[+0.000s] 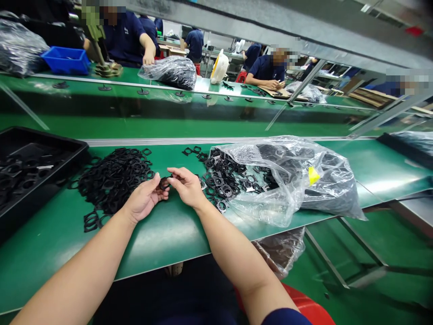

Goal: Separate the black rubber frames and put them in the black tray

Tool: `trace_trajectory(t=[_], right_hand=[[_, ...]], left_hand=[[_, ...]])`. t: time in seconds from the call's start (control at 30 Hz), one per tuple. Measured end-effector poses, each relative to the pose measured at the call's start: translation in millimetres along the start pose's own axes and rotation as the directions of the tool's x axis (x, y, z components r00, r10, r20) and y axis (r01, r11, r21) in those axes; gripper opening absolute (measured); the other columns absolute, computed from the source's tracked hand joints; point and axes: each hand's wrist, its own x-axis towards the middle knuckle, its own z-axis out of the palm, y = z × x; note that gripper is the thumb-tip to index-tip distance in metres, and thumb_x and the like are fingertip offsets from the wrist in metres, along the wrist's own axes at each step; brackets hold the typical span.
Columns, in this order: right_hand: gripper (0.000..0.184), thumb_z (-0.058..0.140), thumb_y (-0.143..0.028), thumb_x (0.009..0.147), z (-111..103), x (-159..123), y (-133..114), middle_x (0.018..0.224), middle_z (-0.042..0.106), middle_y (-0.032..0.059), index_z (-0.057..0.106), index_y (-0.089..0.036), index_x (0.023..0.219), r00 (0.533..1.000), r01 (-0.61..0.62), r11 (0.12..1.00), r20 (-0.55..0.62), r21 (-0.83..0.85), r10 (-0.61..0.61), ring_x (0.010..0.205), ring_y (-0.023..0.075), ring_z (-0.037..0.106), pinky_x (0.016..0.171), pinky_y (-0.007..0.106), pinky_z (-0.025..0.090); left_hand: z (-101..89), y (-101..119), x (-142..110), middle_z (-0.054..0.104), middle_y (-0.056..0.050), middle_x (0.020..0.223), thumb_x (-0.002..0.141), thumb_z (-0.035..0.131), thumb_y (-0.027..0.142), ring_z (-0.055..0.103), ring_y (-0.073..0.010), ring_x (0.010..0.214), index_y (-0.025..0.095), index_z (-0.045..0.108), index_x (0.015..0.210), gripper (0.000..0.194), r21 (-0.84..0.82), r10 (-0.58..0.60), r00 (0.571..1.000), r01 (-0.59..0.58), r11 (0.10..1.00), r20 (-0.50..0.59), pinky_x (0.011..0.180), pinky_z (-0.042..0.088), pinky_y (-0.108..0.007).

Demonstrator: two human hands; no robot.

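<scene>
My left hand and my right hand meet above the green workbench belt, pinching a small black rubber gasket between their fingertips. Much of that gasket is hidden by my fingers. Left of my left hand lies a heap of similar black gaskets. A second heap of black square-framed gaskets spreads to the right of my right hand, against a clear plastic bag of black parts with a yellow tag.
A black tray holding black parts stands at the belt's left end. Beyond a metal rail, co-workers sit at a second green belt with bagged parts and a blue bin. A red stool and a plastic bag sit below the near belt.
</scene>
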Motion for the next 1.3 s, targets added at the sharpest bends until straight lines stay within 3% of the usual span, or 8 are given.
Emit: trace_trajectory(t=[0.2,0.37,0.5,0.7,0.93,1.13,1.23,1.3], right_hand=[[0.02,0.062,-0.033,0.079,2.7,-1.0,1.0,0.071,0.063,0.0008,0.066,-0.017,0.091,0.984,-0.176,0.981,0.006,0.083,0.176,0.059,0.0103,0.057,0.058,0.024,0.05],[0.015,0.066,-0.028,0.078,0.6,-1.8,-3.5,0.089,0.065,0.0047,0.067,-0.019,0.089,0.991,0.093,0.983,-0.083,-0.157,-0.107,0.076,0.0125,0.06,0.064,0.023,0.051],[0.009,0.063,-0.025,0.082,-1.3,-1.7,-5.3,0.086,0.066,0.0051,0.069,-0.02,0.086,0.959,0.242,0.938,-0.085,-0.248,-0.27,0.082,0.0137,0.061,0.072,0.026,0.052],[0.008,0.063,-0.025,0.083,-2.8,-1.3,-6.6,0.085,0.067,0.0047,0.068,-0.02,0.081,0.951,0.267,0.916,-0.07,-0.3,-0.3,0.082,0.0136,0.062,0.076,0.026,0.052],[0.011,0.06,-0.026,0.085,-7.3,0.7,-10.8,0.082,0.065,0.0044,0.064,-0.019,0.077,0.951,0.294,0.902,0.007,-0.315,-0.308,0.081,0.0134,0.061,0.075,0.026,0.05],[0.012,0.059,-0.03,0.083,-6.4,-0.6,-9.3,0.079,0.062,0.0027,0.06,-0.019,0.077,0.983,0.178,0.96,0.004,-0.215,-0.181,0.076,0.0128,0.058,0.07,0.025,0.048],[0.017,0.062,-0.034,0.079,-3.6,-1.0,-5.7,0.077,0.06,0.001,0.061,-0.018,0.087,0.999,0.044,0.996,-0.016,-0.08,-0.046,0.067,0.0109,0.055,0.064,0.024,0.047],[0.021,0.062,-0.036,0.078,-1.5,-0.6,-2.7,0.074,0.059,0.0002,0.062,-0.018,0.087,0.998,-0.057,0.998,0.006,-0.015,0.057,0.061,0.0094,0.053,0.059,0.023,0.046]], left_hand=[[0.7,-4.6,2.6,0.068,-0.002,0.083,0.058,0.082,0.026,0.057,-0.0085,0.072,0.017,0.073,0.088,0.032,0.231,0.295,0.954,-0.276,0.933,-0.053,0.068,0.047,-0.02],[0.6,-8.1,6.0,0.071,-0.004,0.084,0.061,0.08,0.032,0.058,-0.0113,0.069,0.017,0.074,0.089,0.033,0.337,0.35,0.93,-0.295,0.894,-0.115,0.072,0.048,-0.027],[-1.3,-10.3,6.4,0.071,-0.005,0.087,0.065,0.076,0.036,0.059,-0.0134,0.07,0.017,0.073,0.096,0.036,0.433,0.379,0.924,-0.324,0.841,-0.045,0.072,0.049,-0.029],[-9.8,-15.1,8.9,0.071,-0.006,0.093,0.073,0.069,0.038,0.062,-0.0174,0.081,0.019,0.071,0.104,0.036,0.567,0.425,0.904,-0.377,0.732,0.053,0.079,0.049,-0.032],[-13.2,-15.8,8.4,0.068,-0.005,0.092,0.081,0.06,0.035,0.061,-0.0174,0.086,0.021,0.07,0.105,0.029,0.766,0.57,0.799,-0.484,0.422,0.191,0.079,0.048,-0.03],[-7.0,-4.4,0.3,0.067,-0.006,0.09,0.085,0.054,0.029,0.06,-0.0162,0.083,0.017,0.07,0.101,0.025,0.82,0.596,0.736,-0.531,0.215,0.321,0.078,0.047,-0.028],[-5.9,-2.3,-0.6,0.066,-0.006,0.089,0.085,0.052,0.029,0.06,-0.0164,0.083,0.017,0.07,0.098,0.025,0.825,0.555,0.759,-0.525,0.21,0.341,0.078,0.047,-0.03],[-4.8,-4.1,0.3,0.066,-0.006,0.087,0.084,0.055,0.031,0.059,-0.0164,0.081,0.018,0.07,0.097,0.024,0.829,0.52,0.805,-0.481,0.287,0.286,0.077,0.047,-0.03]])
